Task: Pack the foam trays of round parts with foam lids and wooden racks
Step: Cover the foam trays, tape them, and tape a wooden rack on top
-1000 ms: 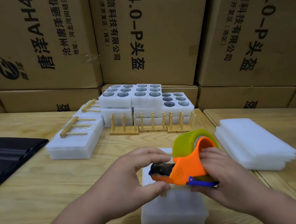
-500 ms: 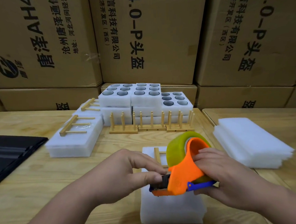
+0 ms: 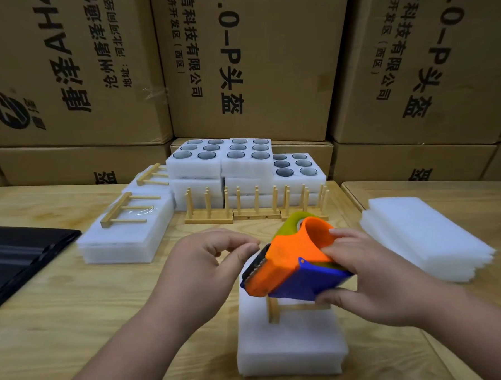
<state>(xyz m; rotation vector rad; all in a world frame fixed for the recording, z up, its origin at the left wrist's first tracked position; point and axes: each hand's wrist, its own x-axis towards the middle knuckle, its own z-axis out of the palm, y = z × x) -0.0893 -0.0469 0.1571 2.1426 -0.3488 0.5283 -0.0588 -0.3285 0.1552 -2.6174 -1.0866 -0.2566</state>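
My right hand [image 3: 373,276] grips an orange and blue tape dispenser [image 3: 288,263] with a yellowish roll, tilted above a closed white foam pack [image 3: 289,347]. A wooden rack [image 3: 274,307] lies flat on that pack, partly hidden by the dispenser. Thumb and forefinger of my left hand [image 3: 207,267] pinch together right at the toothed blade, where the tape end comes out; the clear tape itself is hard to see. Open foam trays of round parts [image 3: 221,162] are stacked at the back.
Two taped packs with racks on top [image 3: 124,243] lie at the left. Upright wooden racks [image 3: 256,207] stand in a row before the trays. A pile of foam lids [image 3: 420,239] sits at the right, a black sheet [image 3: 20,254] at the left edge, cardboard boxes [image 3: 251,59] behind.
The dispenser has tilted so its blue underside faces me and lifted off the pack. My left hand let go of its front and now pinches at the blade.
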